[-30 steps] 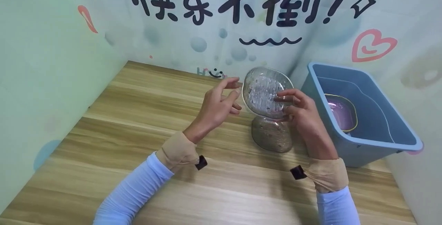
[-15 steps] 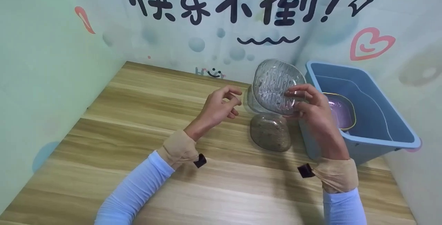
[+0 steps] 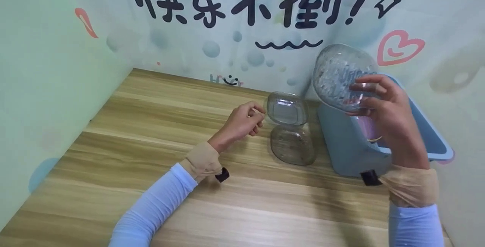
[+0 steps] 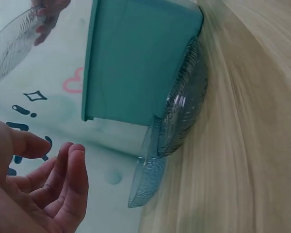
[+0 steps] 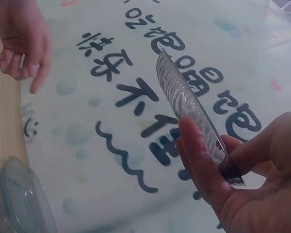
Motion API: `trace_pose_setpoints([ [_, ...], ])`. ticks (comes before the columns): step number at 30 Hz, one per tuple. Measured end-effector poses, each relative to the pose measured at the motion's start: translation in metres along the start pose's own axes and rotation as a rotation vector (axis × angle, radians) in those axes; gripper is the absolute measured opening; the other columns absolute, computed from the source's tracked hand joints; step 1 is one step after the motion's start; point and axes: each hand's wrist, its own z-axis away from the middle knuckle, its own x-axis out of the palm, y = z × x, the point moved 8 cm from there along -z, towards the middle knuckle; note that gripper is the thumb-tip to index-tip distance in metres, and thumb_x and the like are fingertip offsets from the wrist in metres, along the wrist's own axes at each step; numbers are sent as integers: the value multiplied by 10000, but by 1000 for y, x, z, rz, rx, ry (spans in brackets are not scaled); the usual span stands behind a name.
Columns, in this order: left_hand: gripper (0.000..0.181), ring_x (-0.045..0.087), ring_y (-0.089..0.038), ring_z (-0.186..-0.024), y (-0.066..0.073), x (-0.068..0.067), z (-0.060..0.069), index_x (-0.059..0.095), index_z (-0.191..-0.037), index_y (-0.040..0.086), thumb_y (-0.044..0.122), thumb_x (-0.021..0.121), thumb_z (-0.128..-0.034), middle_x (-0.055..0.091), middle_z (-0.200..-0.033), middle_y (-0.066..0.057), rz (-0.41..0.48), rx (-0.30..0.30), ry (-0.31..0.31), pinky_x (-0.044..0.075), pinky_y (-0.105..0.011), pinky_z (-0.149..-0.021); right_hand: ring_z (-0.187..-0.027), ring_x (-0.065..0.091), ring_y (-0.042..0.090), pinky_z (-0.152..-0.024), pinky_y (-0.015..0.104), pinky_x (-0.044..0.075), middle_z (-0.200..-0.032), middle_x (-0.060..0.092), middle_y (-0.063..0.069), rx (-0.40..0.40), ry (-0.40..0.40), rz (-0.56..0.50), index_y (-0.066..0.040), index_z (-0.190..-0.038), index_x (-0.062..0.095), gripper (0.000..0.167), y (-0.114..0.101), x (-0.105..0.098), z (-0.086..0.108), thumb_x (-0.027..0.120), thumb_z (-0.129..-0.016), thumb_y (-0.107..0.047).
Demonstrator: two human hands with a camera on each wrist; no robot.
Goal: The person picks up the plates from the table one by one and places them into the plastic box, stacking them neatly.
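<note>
My right hand (image 3: 394, 114) pinches a clear, ribbed plastic dish (image 3: 337, 72) by its edge, thumb on one face and fingers on the other. It is raised in front of the blue bin (image 3: 337, 144), partly covering the bin's opening. In the right wrist view the dish (image 5: 189, 102) is seen nearly edge-on. My left hand (image 3: 242, 122) hovers above the table with loosely curled fingers and nothing in them. Just right of it lie a clear dish (image 3: 288, 108), hollow side up, and a smoky grey dish (image 3: 291, 146) with a ribbed surface, close together.
Inside the bin sits a purple dish (image 3: 369, 127) with a gold rim, partly hidden by my right hand. A printed cloth wall (image 3: 182, 46) closes off the back of the wooden table (image 3: 159, 118). Another pale wall (image 3: 45, 65) stands at the left.
My right hand has carried the dish up and to the right, from over the two table dishes to the bin. My left hand has drawn slightly lower, staying near them.
</note>
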Motion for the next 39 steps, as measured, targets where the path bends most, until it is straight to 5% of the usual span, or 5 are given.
trace_pose_setpoints([
  [9,385,699,-281,-764,-26,28,-2,623,-1375,176,346,574,-1033,714,-1183,-139,-357,-47,-226,587,-393,-577,-939,694,214,-732,292,651,-1160,635,99,70,36,9,-8,-1293,585,349,2,-53,-15,472,-989,121],
  [17,403,704,-293,-772,-36,45,-4,610,-1386,72,273,584,-1038,629,-1224,-172,-340,42,-336,625,-366,-625,-894,638,129,-721,263,646,-1179,525,10,247,32,319,-137,-1322,570,409,28,-105,-32,404,-1010,69],
  [24,440,683,-222,-788,-45,51,0,556,-1443,43,242,580,-1051,609,-1184,-135,-227,-40,-359,651,-341,-695,-864,691,79,-827,282,642,-1264,476,47,408,-51,586,-125,-1414,456,513,56,-136,-42,339,-955,72],
  [32,455,640,-154,-715,-49,59,0,538,-1445,-38,192,569,-1054,631,-1053,-110,-185,-59,-374,643,-304,-688,-1057,578,339,-869,374,646,-1470,356,339,506,-202,769,52,-1516,354,538,69,-141,-52,364,-979,27],
  [39,432,651,-142,-696,-50,64,-2,589,-1405,-23,224,578,-1051,627,-928,-75,-184,-54,-388,648,-307,-692,-985,696,262,-928,507,622,-1448,424,344,583,-308,788,35,-1531,363,518,86,-136,-57,471,-1032,-51],
])
